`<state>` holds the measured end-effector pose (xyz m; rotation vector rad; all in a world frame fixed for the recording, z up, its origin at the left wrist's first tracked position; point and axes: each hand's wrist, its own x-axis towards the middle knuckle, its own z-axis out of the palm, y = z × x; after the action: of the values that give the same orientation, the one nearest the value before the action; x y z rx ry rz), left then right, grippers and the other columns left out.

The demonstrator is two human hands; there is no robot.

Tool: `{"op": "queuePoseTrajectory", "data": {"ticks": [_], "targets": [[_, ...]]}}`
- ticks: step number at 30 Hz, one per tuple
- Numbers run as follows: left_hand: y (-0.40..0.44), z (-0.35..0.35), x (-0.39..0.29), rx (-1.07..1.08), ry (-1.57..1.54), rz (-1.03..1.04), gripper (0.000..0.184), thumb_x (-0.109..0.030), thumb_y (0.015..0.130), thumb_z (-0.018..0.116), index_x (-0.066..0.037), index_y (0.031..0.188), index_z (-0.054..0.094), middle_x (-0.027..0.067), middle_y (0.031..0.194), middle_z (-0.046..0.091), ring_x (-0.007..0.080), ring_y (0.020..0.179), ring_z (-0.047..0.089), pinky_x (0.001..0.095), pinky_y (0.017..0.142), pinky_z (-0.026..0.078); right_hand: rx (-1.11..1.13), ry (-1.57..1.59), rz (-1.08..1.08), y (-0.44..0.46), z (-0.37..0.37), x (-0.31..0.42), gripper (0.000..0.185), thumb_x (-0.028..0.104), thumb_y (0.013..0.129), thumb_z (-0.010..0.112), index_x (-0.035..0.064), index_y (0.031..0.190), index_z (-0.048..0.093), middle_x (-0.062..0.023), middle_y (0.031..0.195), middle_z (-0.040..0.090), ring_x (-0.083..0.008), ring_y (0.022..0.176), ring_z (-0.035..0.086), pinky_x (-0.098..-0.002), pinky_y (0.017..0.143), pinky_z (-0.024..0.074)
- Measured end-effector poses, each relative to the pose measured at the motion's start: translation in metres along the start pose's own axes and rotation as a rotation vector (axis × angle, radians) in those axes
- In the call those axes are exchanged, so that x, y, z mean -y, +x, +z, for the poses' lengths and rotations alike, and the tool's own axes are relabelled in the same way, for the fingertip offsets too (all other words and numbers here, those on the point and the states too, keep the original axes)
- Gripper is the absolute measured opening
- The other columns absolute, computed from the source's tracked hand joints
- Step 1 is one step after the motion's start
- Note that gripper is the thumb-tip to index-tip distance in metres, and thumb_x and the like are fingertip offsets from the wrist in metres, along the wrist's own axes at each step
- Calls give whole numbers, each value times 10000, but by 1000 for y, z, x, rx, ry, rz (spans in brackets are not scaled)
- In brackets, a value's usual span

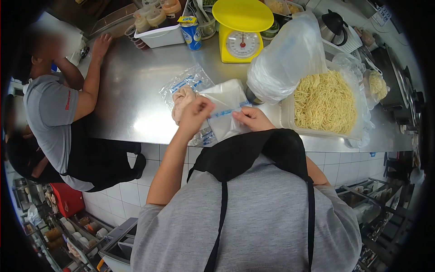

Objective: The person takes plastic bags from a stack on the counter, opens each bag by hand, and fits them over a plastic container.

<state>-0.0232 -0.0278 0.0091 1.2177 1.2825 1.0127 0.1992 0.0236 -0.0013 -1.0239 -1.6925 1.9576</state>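
A stack of clear plastic bags (226, 93) with a blue-printed band lies at the counter's front edge, right in front of me. My right hand (253, 119) grips its right side, thumb on top. Over the left side, my left hand (197, 113) is closed in a pinch, slightly blurred; what its fingertips hold, if anything, cannot be made out. A crumpled beige cloth (182, 100) sits just beyond and left of that hand. Under the cloth spreads a clear wrapper (195, 75) with blue print.
A tub of yellow noodles (326, 102) stands at right, beside a large bundle of plastic bags (290, 59). Behind are a yellow kitchen scale (242, 38), a blue can (191, 35) and a white bin of bottles (161, 37). A co-worker (54, 99) leans on the steel counter (131, 90) at left.
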Motion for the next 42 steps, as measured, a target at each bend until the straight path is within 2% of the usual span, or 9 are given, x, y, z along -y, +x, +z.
{"op": "queuePoseTrajectory", "data": {"ticks": [2, 6, 11, 20, 30, 32, 36, 39, 42], "targets": [[-8, -15, -1, -285, -77, -101, 180, -219, 842, 608, -51, 896, 575, -8, 742, 566, 82, 662, 524, 226, 602, 436, -50, 1, 24, 0, -2, -3, 211, 131, 822, 654, 67, 710, 486, 61, 697, 436, -17, 653, 400, -187, 598, 341], [-14, 4, -22, -104, -60, 4, 241, -223, 835, 619, -50, 984, 541, 6, 811, 566, 90, 718, 530, 230, 623, 435, 5, 158, -15, 3, 7, 4, 214, 157, 829, 652, 55, 703, 512, 50, 701, 439, -32, 640, 410, -194, 591, 348], [-5, 21, -13, 87, 120, 11, 207, -137, 800, 666, -36, 950, 565, 1, 831, 569, 60, 750, 508, 192, 615, 401, 66, -164, -88, 1, 14, 26, 177, 157, 833, 644, 14, 900, 565, 25, 737, 497, -47, 694, 509, -212, 605, 420], [-32, -36, -21, -333, -75, -136, 105, -120, 850, 598, -22, 887, 598, 12, 746, 609, 69, 663, 567, 200, 612, 453, -116, -103, -6, -5, -2, 11, 147, 152, 875, 580, 6, 889, 564, 7, 782, 551, -50, 719, 535, -222, 610, 450], [-34, -45, -36, -244, -62, -104, 132, -133, 855, 600, -4, 888, 604, 14, 767, 616, 63, 699, 554, 201, 647, 438, -132, -232, -145, -11, -3, 42, 140, 156, 879, 580, 29, 823, 562, 38, 711, 521, -37, 645, 466, -194, 612, 394], [-32, -46, -36, -339, 58, -44, 123, -129, 855, 599, -20, 800, 587, -3, 746, 599, 57, 706, 530, 204, 676, 426, -112, -37, 16, -9, -1, 42, 161, 174, 884, 573, 39, 796, 564, 54, 684, 492, -38, 652, 446, -197, 613, 394], [-21, -46, -44, -493, -53, 130, 180, -67, 836, 587, -34, 686, 494, -11, 657, 506, 66, 610, 466, 177, 583, 389, -180, -44, -108, -2, 9, 48, 141, 178, 887, 567, 57, 817, 552, 51, 702, 487, -40, 661, 460, -209, 611, 417], [-17, -41, -61, -711, 155, 614, 158, 49, 793, 477, -57, 696, 411, 24, 646, 475, 76, 599, 428, 189, 527, 338, -120, 329, -140, -8, 20, 76, 107, 153, 878, 574, 69, 836, 524, 38, 749, 504, -44, 688, 487, -224, 631, 448], [-35, -23, -89, -507, -251, 594, 139, 30, 762, 406, -77, 845, 375, 30, 631, 406, 70, 552, 344, 186, 501, 296, -112, 470, -349, -17, 25, 102, 96, 117, 867, 588, 75, 841, 506, 30, 752, 524, -50, 645, 507, -197, 577, 397]]}}
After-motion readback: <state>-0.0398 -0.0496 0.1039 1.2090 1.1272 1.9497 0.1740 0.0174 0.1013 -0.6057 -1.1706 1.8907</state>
